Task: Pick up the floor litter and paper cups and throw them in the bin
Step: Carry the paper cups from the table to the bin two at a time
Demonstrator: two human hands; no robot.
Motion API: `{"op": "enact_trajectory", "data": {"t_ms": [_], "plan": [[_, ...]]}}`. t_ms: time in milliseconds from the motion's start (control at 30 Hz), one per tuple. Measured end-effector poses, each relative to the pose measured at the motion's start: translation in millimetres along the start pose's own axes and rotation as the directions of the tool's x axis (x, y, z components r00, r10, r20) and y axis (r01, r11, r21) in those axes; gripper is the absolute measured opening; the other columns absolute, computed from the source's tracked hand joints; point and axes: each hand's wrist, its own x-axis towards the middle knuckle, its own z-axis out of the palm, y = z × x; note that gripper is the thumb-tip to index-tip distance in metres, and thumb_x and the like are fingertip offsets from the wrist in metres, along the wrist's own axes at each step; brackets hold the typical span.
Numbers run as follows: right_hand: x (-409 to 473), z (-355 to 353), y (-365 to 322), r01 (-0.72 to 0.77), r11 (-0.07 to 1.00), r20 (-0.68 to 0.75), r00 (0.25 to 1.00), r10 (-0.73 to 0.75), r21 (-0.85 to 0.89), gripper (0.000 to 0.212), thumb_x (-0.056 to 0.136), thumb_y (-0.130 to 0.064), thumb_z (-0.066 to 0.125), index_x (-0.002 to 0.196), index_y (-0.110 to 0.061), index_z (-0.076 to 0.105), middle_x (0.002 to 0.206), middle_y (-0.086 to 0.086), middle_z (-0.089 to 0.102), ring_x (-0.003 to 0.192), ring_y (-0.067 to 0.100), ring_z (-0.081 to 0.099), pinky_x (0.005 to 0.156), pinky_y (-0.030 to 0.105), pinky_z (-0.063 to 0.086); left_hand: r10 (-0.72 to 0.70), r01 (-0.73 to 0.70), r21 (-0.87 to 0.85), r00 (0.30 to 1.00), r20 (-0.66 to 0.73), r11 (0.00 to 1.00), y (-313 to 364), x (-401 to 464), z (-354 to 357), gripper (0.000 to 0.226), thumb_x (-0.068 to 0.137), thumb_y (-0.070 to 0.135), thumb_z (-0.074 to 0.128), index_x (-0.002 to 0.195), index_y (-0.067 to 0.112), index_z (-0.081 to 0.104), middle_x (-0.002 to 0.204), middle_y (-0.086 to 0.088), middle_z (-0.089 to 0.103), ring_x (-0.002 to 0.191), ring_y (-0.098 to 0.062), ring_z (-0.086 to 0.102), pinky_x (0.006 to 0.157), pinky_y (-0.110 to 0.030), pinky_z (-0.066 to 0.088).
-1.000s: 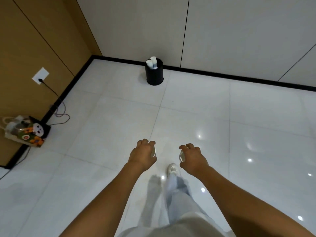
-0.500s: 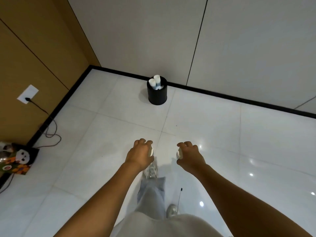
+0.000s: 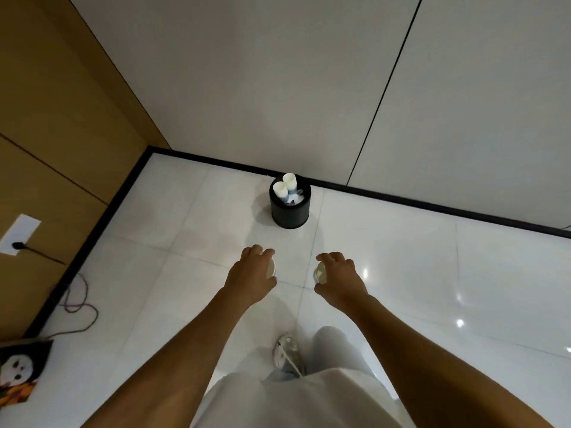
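Cups: your left hand [image 3: 251,273] grips one paper cup [image 3: 271,269], your right hand [image 3: 338,278] grips another cup [image 3: 319,273], both held above the floor [image 3: 401,273]. Ahead, the black bin [image 3: 289,213] by the wall already holds two upright cups [image 3: 285,188].

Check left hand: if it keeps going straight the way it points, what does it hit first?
Probably the bin. The left hand, holding a paper cup, points up the bare floor toward it, with nothing between. Depth is unclear, so it could pass over the rim.
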Motion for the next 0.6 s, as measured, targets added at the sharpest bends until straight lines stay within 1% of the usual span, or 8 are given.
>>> {"op": "enact_trajectory", "data": {"t_ms": [167,300,400,500,600], "plan": [[85,-33,-14,-0.001,1.000,0.013,1.000,0.001,-0.020,0.066,0.081,-0.019,0.067,0.141,-0.023,0.039,0.141,0.003,0.039,0.125,0.028,0.038,0.095,0.039,0.048,-0.011,0.011,-0.017,1.000,0.017,1.000,-15,87,-29,0.056,0.087,0.031,0.060,0.138,0.022,0.039,0.137,0.000,0.039,0.127,-0.021,0.033,0.091,-0.037,0.046],[168,-66,-20,-0.006,0.999,0.023,1.000,0.007,-0.043,0.068,0.082,-0.021,0.068,0.143,-0.023,0.038,0.143,0.003,0.037,0.128,0.029,0.036,0.097,0.041,0.048,-0.039,0.038,-0.055,0.999,-0.007,0.998,-19,169,-52,0.056,0.087,0.032,0.060,0.137,0.021,0.040,0.137,-0.001,0.040,0.127,-0.021,0.034,0.093,-0.036,0.044],[235,-94,-28,0.009,0.998,0.023,1.000,-0.007,-0.066,0.070,0.081,-0.022,0.069,0.143,-0.023,0.037,0.142,0.003,0.038,0.127,0.028,0.036,0.095,0.040,0.049,-0.066,0.064,-0.065,0.997,-0.030,0.996,-22,231,-71,0.057,0.087,0.032,0.061,0.138,0.021,0.039,0.138,-0.003,0.039,0.128,-0.022,0.034,0.096,-0.035,0.044],[294,-115,-42,0.036,0.996,0.044,0.998,-0.032,-0.078,0.068,0.080,-0.023,0.069,0.140,-0.023,0.039,0.141,0.003,0.040,0.124,0.028,0.038,0.091,0.039,0.050,-0.106,0.102,-0.099,0.994,-0.040,0.990,-28,281,-89,0.058,0.087,0.034,0.062,0.139,0.021,0.039,0.138,-0.003,0.040,0.126,-0.022,0.037,0.094,-0.035,0.046],[337,-132,-60,0.073,0.995,0.051,0.996,-0.069,-0.073,0.067,0.079,-0.022,0.070,0.139,-0.023,0.041,0.140,0.003,0.041,0.123,0.028,0.040,0.092,0.038,0.050,-0.130,0.124,-0.123,0.991,-0.040,0.985,-36,315,-102,0.059,0.088,0.037,0.062,0.139,0.021,0.038,0.139,-0.003,0.041,0.127,-0.022,0.039,0.093,-0.034,0.047]]}}
